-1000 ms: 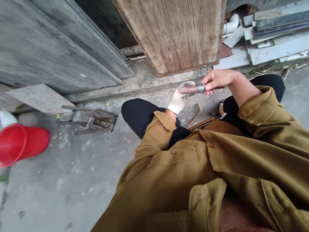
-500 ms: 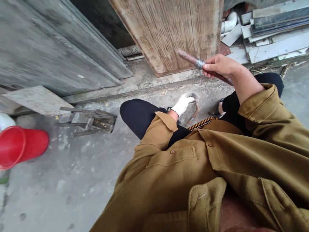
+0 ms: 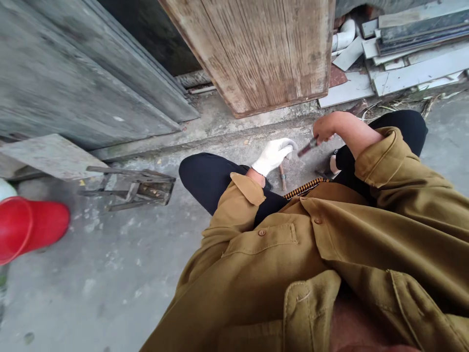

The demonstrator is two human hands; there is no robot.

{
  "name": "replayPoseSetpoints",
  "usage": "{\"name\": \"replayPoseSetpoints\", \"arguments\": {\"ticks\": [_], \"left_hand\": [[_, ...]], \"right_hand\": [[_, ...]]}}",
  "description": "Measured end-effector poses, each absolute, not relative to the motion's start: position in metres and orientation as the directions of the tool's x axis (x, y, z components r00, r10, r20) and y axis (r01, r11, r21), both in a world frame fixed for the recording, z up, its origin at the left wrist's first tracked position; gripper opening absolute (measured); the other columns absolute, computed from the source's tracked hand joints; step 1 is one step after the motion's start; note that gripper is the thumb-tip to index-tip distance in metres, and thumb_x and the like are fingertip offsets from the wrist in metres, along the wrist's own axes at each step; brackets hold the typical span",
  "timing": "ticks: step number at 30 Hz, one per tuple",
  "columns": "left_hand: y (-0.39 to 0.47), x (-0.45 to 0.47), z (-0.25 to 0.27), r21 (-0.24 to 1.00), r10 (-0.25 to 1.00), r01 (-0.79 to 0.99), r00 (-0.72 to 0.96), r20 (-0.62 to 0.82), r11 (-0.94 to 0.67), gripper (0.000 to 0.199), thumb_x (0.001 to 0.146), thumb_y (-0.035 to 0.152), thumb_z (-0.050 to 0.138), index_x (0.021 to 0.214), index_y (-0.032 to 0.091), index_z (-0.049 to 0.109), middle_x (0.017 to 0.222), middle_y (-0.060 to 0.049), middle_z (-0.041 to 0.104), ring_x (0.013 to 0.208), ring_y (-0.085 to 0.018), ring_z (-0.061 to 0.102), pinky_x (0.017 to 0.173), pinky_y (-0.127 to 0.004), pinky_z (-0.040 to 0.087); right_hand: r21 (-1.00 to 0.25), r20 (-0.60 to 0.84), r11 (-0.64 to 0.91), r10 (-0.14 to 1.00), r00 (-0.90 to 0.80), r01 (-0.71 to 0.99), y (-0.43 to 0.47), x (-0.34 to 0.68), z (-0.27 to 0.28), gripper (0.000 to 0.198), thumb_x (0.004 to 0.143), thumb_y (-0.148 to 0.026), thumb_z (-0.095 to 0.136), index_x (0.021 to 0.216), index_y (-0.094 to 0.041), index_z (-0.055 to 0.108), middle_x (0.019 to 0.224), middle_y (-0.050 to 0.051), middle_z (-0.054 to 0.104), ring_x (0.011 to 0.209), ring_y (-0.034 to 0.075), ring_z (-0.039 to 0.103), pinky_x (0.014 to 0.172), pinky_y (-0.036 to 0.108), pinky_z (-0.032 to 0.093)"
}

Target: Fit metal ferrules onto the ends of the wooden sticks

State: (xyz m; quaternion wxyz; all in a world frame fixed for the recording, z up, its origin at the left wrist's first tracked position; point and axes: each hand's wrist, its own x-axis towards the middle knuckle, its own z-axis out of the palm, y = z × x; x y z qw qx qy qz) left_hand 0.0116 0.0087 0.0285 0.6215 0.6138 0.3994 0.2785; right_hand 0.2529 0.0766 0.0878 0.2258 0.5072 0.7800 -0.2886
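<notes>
My left hand (image 3: 271,155), in a white glove, is closed on a curved tool with a grey upper part. Its brown wooden handle (image 3: 282,175) points down toward my lap, with a band near the lower end. My bare right hand (image 3: 325,128) is closed around a wooden stick (image 3: 307,147). The stick's dark lower end is close to the left hand's fingertips, and its other end shows beyond my wrist. I cannot tell whether the stick touches the curved tool. My right fingers are partly hidden by the back of the hand.
A weathered wooden panel (image 3: 264,58) leans at the concrete step ahead. Stacked boards (image 3: 414,54) and a white pipe (image 3: 345,35) lie at the right. On the left are an overturned wooden stool (image 3: 137,188), a flat board (image 3: 54,154) and a red bucket (image 3: 47,222).
My right hand has come down from in front of the panel, turning the stick so its end now points at the left hand. The left hand stays nearly in place, its tool slightly turned.
</notes>
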Motion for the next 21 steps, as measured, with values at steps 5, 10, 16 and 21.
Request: {"name": "replayPoseSetpoints", "arguments": {"ticks": [5, 10, 16, 21], "left_hand": [[0.011, 0.006, 0.036, 0.995, 0.885, 0.021, 0.456, -0.095, 0.096, 0.013, 0.086, 0.023, 0.077, 0.095, 0.015, 0.08, 0.081, -0.004, 0.077, 0.07, -0.013, 0.068, 0.068, -0.025, 0.053], [0.008, 0.019, 0.027, 0.942, 0.874, -0.19, 0.457, -0.165, 0.277, 0.04, 0.09, 0.05, 0.084, 0.113, 0.017, 0.078, 0.094, -0.008, 0.082, 0.083, -0.02, 0.078, 0.079, -0.032, 0.062], [0.009, 0.025, 0.017, 0.937, 0.911, -0.191, 0.355, -0.211, 0.291, 0.028, 0.099, 0.042, 0.076, 0.093, 0.015, 0.074, 0.077, -0.004, 0.074, 0.067, -0.013, 0.07, 0.07, -0.026, 0.058], [0.008, 0.021, 0.024, 0.985, 0.903, 0.004, 0.399, -0.159, 0.172, 0.014, 0.101, 0.022, 0.067, 0.093, 0.015, 0.075, 0.068, -0.001, 0.069, 0.06, -0.01, 0.061, 0.061, -0.021, 0.05]], "right_hand": [[-0.78, -0.616, 0.087, 0.067, -0.785, 0.62, 0.078, 0.27, 0.115, 0.052, 0.084, -0.06, 0.09, 0.102, -0.013, 0.084, 0.071, -0.003, 0.067, 0.067, 0.007, 0.057, 0.067, 0.02, 0.044], [-0.912, -0.391, -0.059, 0.427, -0.815, 0.406, 0.078, 0.285, 0.126, 0.057, 0.079, -0.072, 0.09, 0.085, -0.016, 0.077, 0.073, -0.002, 0.066, 0.068, 0.009, 0.059, 0.063, 0.02, 0.046], [-0.963, -0.265, -0.142, 0.643, -0.719, 0.228, 0.078, 0.279, 0.115, 0.053, 0.087, -0.064, 0.088, 0.083, -0.014, 0.069, 0.072, 0.002, 0.063, 0.065, 0.01, 0.056, 0.059, 0.022, 0.045], [-0.906, -0.31, -0.107, 0.826, -0.471, 0.409, 0.084, 0.27, 0.101, 0.042, 0.097, -0.053, 0.081, 0.081, -0.017, 0.068, 0.068, 0.004, 0.064, 0.063, 0.012, 0.054, 0.059, 0.026, 0.045]]}}
